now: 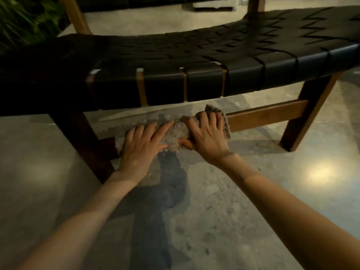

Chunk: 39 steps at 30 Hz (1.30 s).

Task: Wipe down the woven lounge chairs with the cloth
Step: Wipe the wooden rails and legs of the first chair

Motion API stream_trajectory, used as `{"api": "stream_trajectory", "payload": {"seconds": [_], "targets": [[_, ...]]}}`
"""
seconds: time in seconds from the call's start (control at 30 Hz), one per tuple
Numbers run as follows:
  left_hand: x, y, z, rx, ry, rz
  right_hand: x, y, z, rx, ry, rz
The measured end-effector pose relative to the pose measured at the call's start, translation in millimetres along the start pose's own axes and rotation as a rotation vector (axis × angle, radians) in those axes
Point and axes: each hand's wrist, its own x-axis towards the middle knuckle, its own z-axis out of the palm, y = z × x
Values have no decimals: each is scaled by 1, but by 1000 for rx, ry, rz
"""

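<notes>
Concrete floor [253,201]; woven lounge chair [194,55] at 12 o'clock. Likely step: wiping lower rail [268,112]. Left hand [140,145] fingers flat on cloth [175,134]; right hand [206,135] fingers gripping it. Next: slide toward 3 o'clock.

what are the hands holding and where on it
The cloth, bunched over the chair's lower rail: right hand grips its right part, left hand presses flat on its left end.

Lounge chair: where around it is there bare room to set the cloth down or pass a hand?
Bare floor spreads on the near side of the lower rail, toward the right leg. The gap between woven seat and rail is open right of the right hand. Crowded: left hand and cloth by the left leg.
</notes>
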Motion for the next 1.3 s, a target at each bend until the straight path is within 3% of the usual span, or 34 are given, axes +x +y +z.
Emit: {"api": "stream_trajectory", "payload": {"seconds": [0.23, 0.47, 0.67, 1.07, 1.3], "targets": [[-46, -60, -9, 34, 16, -77, 16, -88, 15, -43, 45, -101], [-39, -46, -13, 65, -22, -129, 17, -69, 5, -41, -50, -153], [-3, -5, -9, 44, -75, -40, 6, -4, -9, -68, -110, -83], [127, 160, 10, -55, -186, 207, -24, 192, -28, -183, -135, 183], [168, 207, 10, -149, -246, 253, -37, 237, -33, -203, -41, 214]]}}
